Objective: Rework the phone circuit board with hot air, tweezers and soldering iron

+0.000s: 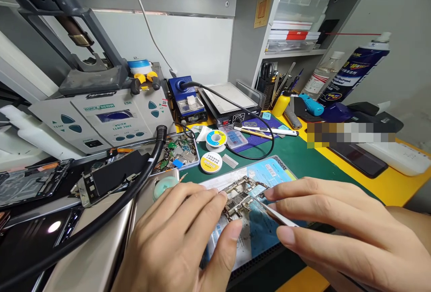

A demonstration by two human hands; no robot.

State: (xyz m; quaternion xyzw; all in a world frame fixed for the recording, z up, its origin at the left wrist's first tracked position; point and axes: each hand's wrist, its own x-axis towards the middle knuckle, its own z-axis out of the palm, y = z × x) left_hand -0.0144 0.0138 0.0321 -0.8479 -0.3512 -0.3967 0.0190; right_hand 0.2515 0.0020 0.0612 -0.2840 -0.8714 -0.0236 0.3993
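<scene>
At the near edge of the desk (397,184), the left hand (178,238) lies loose and flat, its fingers (215,197) touching the left edge of a circuit board (240,193) without gripping it. The right hand (336,224) pinches tweezers (278,215), with the tip on the board. The board rests on a blue mat (266,233) between the hands. Just beyond are two solder spools (211,162) and a tray of parts (175,150). Farther back stand a soldering station (111,117) and a spray can (353,70).
</scene>
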